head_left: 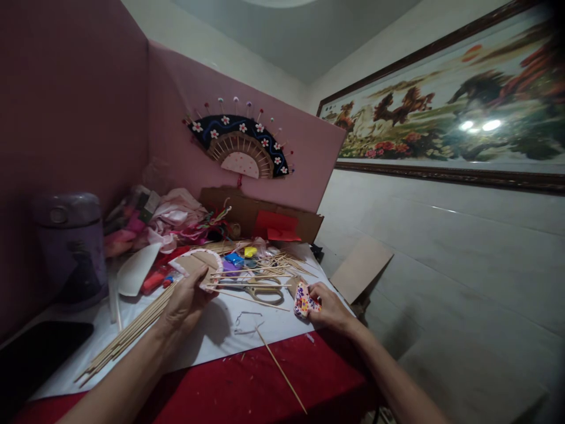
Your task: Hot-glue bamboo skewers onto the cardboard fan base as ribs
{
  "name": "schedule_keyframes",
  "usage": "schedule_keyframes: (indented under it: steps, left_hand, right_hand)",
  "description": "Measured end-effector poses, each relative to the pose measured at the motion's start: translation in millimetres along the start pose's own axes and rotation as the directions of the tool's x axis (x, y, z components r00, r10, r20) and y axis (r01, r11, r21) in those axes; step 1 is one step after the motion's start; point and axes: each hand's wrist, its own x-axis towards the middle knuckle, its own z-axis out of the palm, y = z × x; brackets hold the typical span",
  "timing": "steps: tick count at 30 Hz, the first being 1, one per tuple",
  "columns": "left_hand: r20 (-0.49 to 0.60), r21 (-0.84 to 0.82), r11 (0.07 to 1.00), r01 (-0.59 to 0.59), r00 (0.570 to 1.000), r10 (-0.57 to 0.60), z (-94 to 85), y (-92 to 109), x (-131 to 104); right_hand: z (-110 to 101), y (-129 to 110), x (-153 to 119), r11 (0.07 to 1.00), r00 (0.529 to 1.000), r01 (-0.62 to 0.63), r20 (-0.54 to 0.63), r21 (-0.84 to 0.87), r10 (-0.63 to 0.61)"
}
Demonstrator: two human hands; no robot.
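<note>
My left hand point(189, 301) grips a cardboard half-disc point(194, 260) with a pale patterned rim, thumb on its face. Thin wooden sticks point(253, 286) reach rightward from beside its edge; I cannot tell whether all are fixed to it. At the right edge of the white sheet, my right hand point(329, 306) is closed on a flower-patterned piece point(304, 300) in white, orange and purple; its exact kind is unclear. Scissors point(267, 291) with olive handles lie between my hands, partly behind the sticks. A bent wire-like piece point(247, 323) rests nearer to me.
A bundle of sticks point(128, 335) lies at left, near a dark phone-like slab point(44, 359) and a purple bottle point(70, 247). One stick point(282, 371) crosses the red cloth point(326, 365). Coloured packets point(233, 259) and fabric point(176, 209) pile up behind. A decorated fan point(242, 141) hangs on the pink panel.
</note>
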Motion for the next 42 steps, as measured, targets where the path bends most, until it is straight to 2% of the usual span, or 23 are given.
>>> schedule_keyframes:
  steps: [3,6,8,10,12,15,18,20,23,26,27,32,36,42]
  left_hand:
    - [0.006,0.011,1.000,-0.002,1.000,0.001,-0.8,0,-1]
    - [0.004,0.027,1.000,-0.001,1.000,0.001,-1.1,-1,0]
    - [0.006,0.050,0.999,0.004,1.000,-0.004,-1.5,-2,1]
    - [0.024,0.083,0.997,0.009,1.000,-0.011,-2.2,-3,2]
    - [0.047,0.119,0.993,0.008,0.999,-0.013,-2.8,-5,2]
    - [0.073,0.149,0.989,-0.011,0.997,0.000,-2.2,-8,1]
    - [0.085,0.175,0.984,-0.017,0.996,0.002,0.5,-9,-2]
    - [0.073,0.220,0.976,0.009,0.997,-0.026,2.9,-10,-3]
    - [0.062,0.285,0.956,0.067,0.994,-0.088,6.1,-11,-5]
    - [0.072,0.315,0.942,0.116,0.987,-0.146,8.4,-12,-6]
    - [0.075,0.321,0.937,0.136,0.983,-0.169,9.0,-13,-7]
    - [0.115,0.381,0.909,0.172,0.966,-0.231,9.4,-15,-10]
    - [0.165,0.437,0.890,0.134,0.960,-0.225,7.8,-17,-10]
    - [0.243,0.447,0.891,0.079,0.948,-0.206,7.3,-19,-13]
  right_hand:
    - [0,0,1,0.997,0.996,-0.078,0.046,0.004,0.077]
    - [-2,2,2,0.985,0.985,-0.174,0.008,0.007,0.174]
    - [-3,4,4,0.972,0.973,-0.223,-0.047,0.073,0.226]
    - [-3,7,6,0.934,0.950,-0.281,-0.077,0.222,0.304]
    - [-3,10,7,0.842,0.915,-0.341,-0.057,0.418,0.399]
    - [-4,9,5,0.628,0.879,-0.374,0.044,0.683,0.475]
    - [-12,0,1,0.448,0.884,-0.325,0.100,0.833,0.457]
    - [-20,-12,-1,0.404,0.901,-0.301,0.119,0.864,0.417]
    - [-30,-36,-3,0.428,0.924,-0.310,0.162,0.849,0.346]
    - [-34,-63,-5,0.464,0.940,-0.334,0.254,0.821,0.227]
    - [-33,-71,-6,0.482,0.934,-0.356,0.304,0.801,0.185]
    - [-22,-102,-10,0.568,0.913,-0.363,0.404,0.738,0.058]
    - [-12,-115,-11,0.663,0.885,-0.362,0.465,0.656,0.024]
    - [-8,-127,-10,0.733,0.890,-0.335,0.454,0.592,0.040]
